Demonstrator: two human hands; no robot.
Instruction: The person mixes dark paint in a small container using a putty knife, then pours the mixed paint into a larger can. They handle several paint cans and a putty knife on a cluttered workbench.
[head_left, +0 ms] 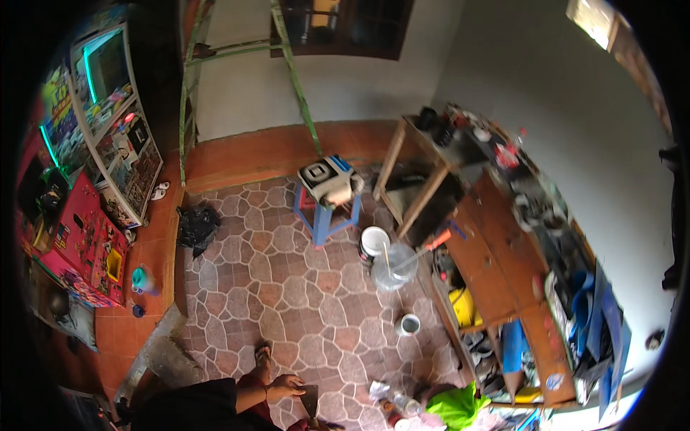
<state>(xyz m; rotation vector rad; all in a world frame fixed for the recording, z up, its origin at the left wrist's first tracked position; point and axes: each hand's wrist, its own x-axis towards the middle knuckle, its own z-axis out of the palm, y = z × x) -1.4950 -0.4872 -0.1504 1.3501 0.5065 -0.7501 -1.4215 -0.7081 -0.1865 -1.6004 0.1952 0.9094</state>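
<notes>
My left hand point(287, 385) reaches in from the lower edge, fingers curled on a flat, dark, blade-like tool point(310, 400) that hangs low over the patterned floor. Its exact kind is unclear. Beside the forearm are my dark sleeve point(212, 402) and a sandalled foot point(262, 355). My right hand cannot be made out. A small pot point(408, 324) stands to the upper right; plastic bottles point(408, 406) and a bright green bag point(458, 407) lie to the right.
Blue stool point(321, 228) with sack, ladder point(302, 108), buckets point(374, 243) and wooden table point(399, 151) stand ahead. Cluttered wooden shelving point(496, 244) lines the right. Arcade machines point(79, 237) stand left on a raised tiled ledge point(151, 302), beside a black bag point(198, 226).
</notes>
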